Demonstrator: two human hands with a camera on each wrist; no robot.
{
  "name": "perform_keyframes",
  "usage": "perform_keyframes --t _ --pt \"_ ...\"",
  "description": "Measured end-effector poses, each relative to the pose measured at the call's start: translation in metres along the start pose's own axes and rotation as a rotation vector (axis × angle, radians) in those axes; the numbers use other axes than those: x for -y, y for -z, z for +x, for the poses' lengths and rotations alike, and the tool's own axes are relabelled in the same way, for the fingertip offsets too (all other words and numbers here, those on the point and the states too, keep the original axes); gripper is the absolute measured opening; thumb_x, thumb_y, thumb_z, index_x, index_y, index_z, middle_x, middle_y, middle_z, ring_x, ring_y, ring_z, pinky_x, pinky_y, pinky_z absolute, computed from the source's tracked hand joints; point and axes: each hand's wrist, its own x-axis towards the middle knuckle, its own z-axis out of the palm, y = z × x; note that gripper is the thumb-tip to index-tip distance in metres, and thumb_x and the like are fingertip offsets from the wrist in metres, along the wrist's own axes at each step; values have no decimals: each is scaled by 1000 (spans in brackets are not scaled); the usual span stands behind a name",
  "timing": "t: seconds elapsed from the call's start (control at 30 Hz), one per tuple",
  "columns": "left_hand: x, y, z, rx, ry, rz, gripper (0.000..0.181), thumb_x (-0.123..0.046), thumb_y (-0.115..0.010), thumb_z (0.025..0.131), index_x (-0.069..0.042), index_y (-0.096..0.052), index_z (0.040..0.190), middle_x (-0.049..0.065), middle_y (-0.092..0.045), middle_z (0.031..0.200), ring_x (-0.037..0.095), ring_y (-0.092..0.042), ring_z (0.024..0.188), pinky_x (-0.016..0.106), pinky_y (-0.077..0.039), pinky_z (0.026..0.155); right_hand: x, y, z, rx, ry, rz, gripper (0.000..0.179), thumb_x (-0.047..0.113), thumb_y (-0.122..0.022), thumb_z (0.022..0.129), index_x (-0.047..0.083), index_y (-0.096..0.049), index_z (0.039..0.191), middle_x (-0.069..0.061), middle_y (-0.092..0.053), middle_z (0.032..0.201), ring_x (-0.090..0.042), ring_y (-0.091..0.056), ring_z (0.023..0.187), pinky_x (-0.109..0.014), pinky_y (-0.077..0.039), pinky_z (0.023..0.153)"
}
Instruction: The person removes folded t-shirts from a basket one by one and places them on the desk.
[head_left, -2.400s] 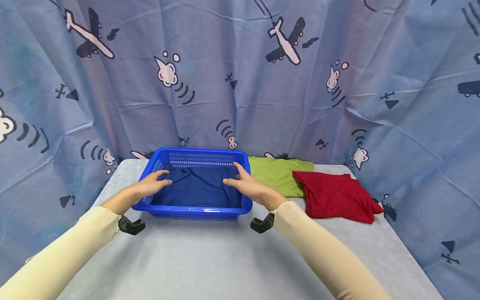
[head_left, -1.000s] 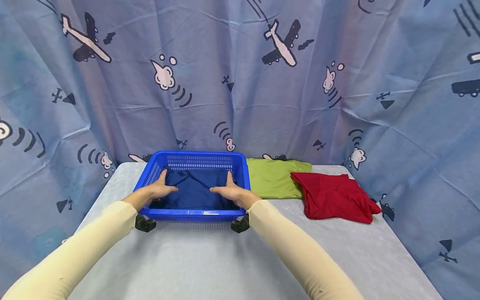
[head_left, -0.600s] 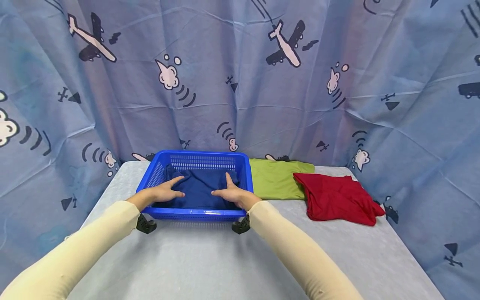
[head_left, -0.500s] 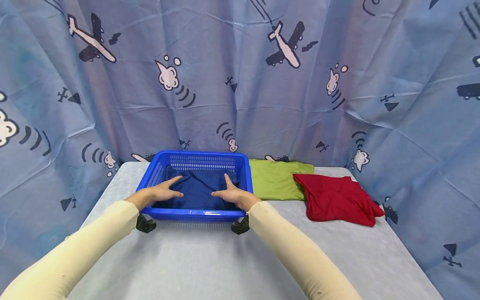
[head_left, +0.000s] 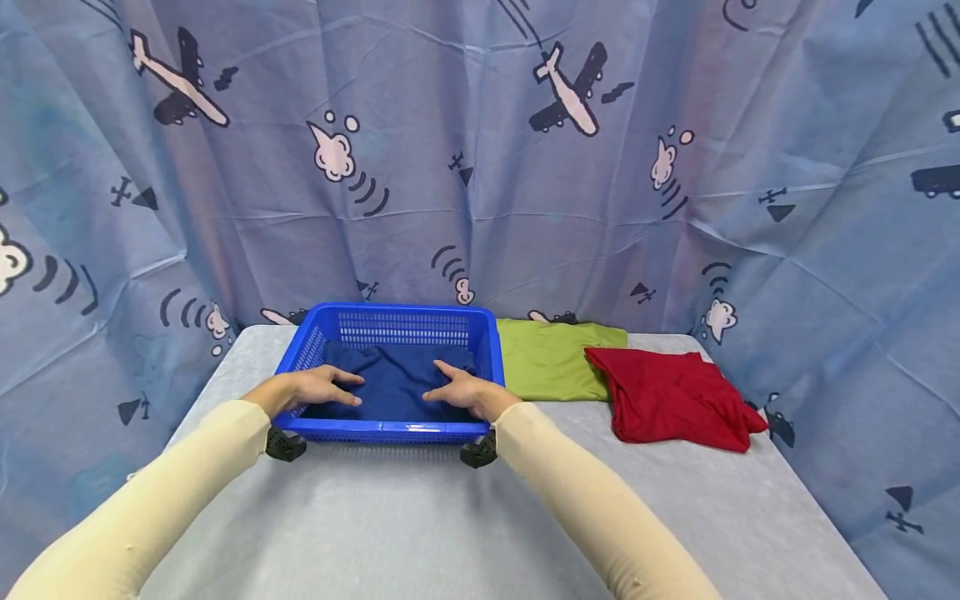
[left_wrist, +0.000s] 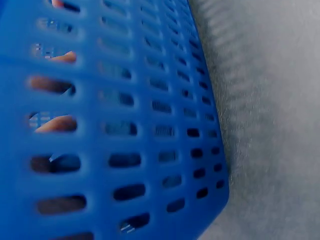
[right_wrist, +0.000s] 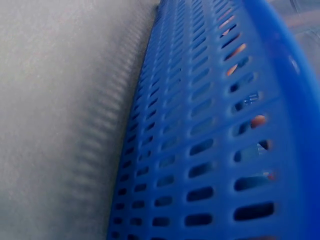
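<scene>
A folded navy blue cloth [head_left: 397,379] lies in a blue plastic basket [head_left: 397,311] with slotted walls. My left hand [head_left: 311,389] reaches over the near rim at the left, its thumb and index finger spread at the cloth's surface. At the right part of the cloth, my right hand [head_left: 468,393] lies the same way, thumb and index finger apart. The other fingers are mostly hidden. Both wrist views are filled by the basket's outer wall [left_wrist: 145,145], and only bits of fingers [right_wrist: 258,121] show through the slots.
Right of the basket, a folded lime green cloth [head_left: 555,358] lies on the pale grey table [head_left: 390,525]. A folded red cloth [head_left: 675,396] overlaps its right edge. A blue curtain [head_left: 420,167] with airplane prints hangs behind and at both sides.
Both hands have come inward and lower into the basket. Over the last half second, the left hand has shifted slightly left and the fingers of both have tipped down onto the cloth.
</scene>
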Motion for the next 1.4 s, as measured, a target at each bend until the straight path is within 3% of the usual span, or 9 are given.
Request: perform_keyframes --t 0.13,0.3,0.43,0.63,0.73,0.83,0.97,1.17,1.4 --pt "3 1 -1 -36 -12 -23 69 -18 -69 94 2 -40 153 38 -13 162 53 -8 152 65 -13 123 -1 0 0 21 26 -19 77 17 -67 97 28 -27 162 -16 -12 171 -39 -15 157 -64 -20 123" --pt "4 4 -2 -90 -49 -49 71 -5 -69 88 7 -39 151 43 -9 159 54 -5 151 65 -10 123 -1 -1 3 -89 34 -28 69 15 -70 94 25 -41 156 -17 -22 168 -39 -26 153 -62 -25 122" --pt "4 6 -1 -120 -67 -38 72 1 -66 86 6 -38 152 42 -10 159 55 -5 151 67 -9 122 -1 -2 5 -173 61 4 65 10 -72 92 20 -49 152 -18 -28 165 -38 -31 151 -57 -27 123" --pt "0 10 -5 -141 -85 -119 78 7 -63 86 0 -32 157 38 -8 163 51 -6 152 66 -13 122 4 0 4 -201 78 35 64 4 -71 91 20 -52 150 -18 -31 164 -39 -33 150 -57 -29 122" --pt "-2 14 -10 -159 -116 -172 80 7 -62 86 -3 -30 158 35 -11 163 47 -17 150 59 -28 119 9 4 1 -193 105 71 64 3 -70 92 21 -51 150 -18 -30 165 -40 -34 150 -58 -29 122" --pt "-2 18 -16 -179 -147 -207 81 7 -62 86 -4 -28 159 34 -15 163 42 -28 142 43 -43 107 13 7 -2 -178 125 88 65 3 -69 92 22 -49 152 -17 -26 167 -40 -32 151 -59 -28 121" --pt "0 23 -23 -181 -158 -250 83 6 -61 87 -8 -25 160 33 -14 164 38 -33 138 29 -46 95 15 11 -5 -162 124 89 66 5 -68 94 24 -47 153 -15 -21 169 -38 -25 154 -60 -26 122" --pt "1 27 -31 -166 -156 -299 84 4 -60 89 -12 -22 162 31 -7 166 39 -33 140 29 -47 95 14 17 -7 -129 138 95 64 6 -68 95 24 -47 153 -14 -19 169 -38 -28 153 -59 -28 122" --pt "3 25 -35 -144 -178 -405 84 5 -58 91 -13 -19 163 32 -20 163 26 -57 120 26 -58 84 14 26 -12 -99 172 104 65 7 -67 95 24 -46 153 -12 -16 170 -36 -24 154 -59 -26 122"
